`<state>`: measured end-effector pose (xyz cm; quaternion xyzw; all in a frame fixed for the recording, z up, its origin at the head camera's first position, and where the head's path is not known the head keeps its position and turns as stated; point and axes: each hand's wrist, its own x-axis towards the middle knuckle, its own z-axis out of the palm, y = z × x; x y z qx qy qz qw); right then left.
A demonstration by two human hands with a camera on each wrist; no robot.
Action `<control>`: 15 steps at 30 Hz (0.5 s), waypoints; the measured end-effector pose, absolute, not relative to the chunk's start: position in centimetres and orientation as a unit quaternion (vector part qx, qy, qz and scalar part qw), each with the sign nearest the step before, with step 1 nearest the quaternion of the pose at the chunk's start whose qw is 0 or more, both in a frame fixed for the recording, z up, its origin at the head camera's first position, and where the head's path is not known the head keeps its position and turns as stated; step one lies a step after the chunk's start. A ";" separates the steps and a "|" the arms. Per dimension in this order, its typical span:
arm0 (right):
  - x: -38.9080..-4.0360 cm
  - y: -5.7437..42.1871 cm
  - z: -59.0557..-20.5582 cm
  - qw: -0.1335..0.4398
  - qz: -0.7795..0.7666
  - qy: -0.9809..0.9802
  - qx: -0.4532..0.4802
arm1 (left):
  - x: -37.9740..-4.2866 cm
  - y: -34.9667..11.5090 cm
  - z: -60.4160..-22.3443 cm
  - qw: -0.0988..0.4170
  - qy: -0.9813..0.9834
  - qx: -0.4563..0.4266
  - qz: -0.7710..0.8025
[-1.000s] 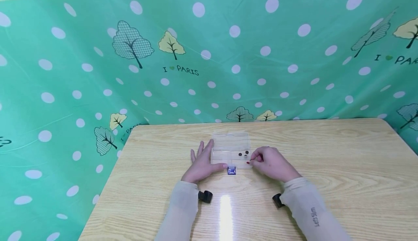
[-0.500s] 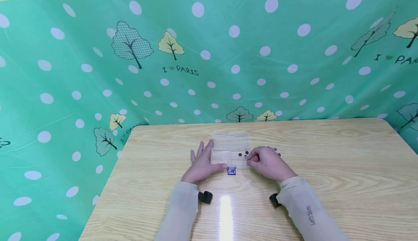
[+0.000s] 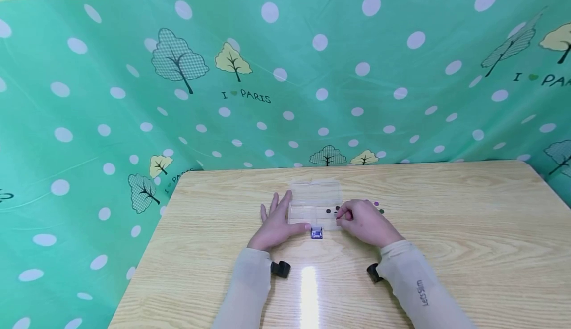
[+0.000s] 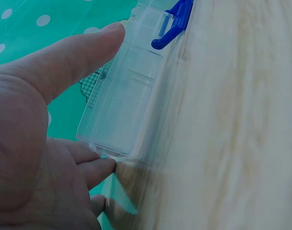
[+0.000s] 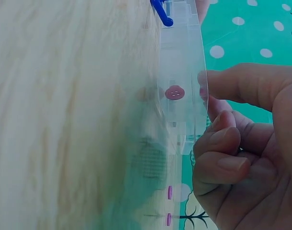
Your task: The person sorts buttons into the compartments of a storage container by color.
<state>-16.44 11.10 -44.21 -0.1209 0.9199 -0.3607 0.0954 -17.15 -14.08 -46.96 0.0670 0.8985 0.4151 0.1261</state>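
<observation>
A clear plastic compartment box (image 3: 303,221) lies with its lid (image 3: 314,193) folded back and its blue latch (image 3: 316,233) hanging at the front. My left hand (image 3: 276,226) rests at its left end, thumb along the front rim and other fingers spread, fairly straight, by the side. Over the front right compartment, thumb and index finger of my right hand (image 3: 369,224) pinch a small reddish piece, mostly hidden by the fingertips. Through the front wall in the right wrist view shows a red button (image 5: 174,92) with holes. Dark buttons (image 3: 328,211) lie in the back right part.
Right of the box, partly behind my right hand, several loose buttons lie on the wooden table (image 3: 468,240): a purple button (image 3: 376,203) and a dark green button (image 3: 381,211) among them. A green dotted cloth (image 3: 250,136) hangs behind the table.
My right hand has shifted slightly left from the box's right edge to over the front right compartment, uncovering loose buttons on the table. The left hand keeps its place.
</observation>
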 end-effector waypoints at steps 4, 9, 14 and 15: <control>-16.5 11.1 -44.1 0.099 -0.360 0.920 -0.116 | -17.2 -14.1 -47.0 0.125 0.898 0.070 0.416; -16.4 11.4 -44.0 0.098 -0.362 0.920 -0.111 | -17.2 -14.1 -47.0 0.124 0.900 0.075 0.411; -16.4 11.9 -43.9 0.088 -0.360 0.922 -0.115 | -17.2 -14.1 -47.1 0.126 0.901 0.075 0.408; -16.5 12.0 -43.9 0.086 -0.361 0.921 -0.117 | -17.2 -14.1 -47.1 0.126 0.901 0.075 0.408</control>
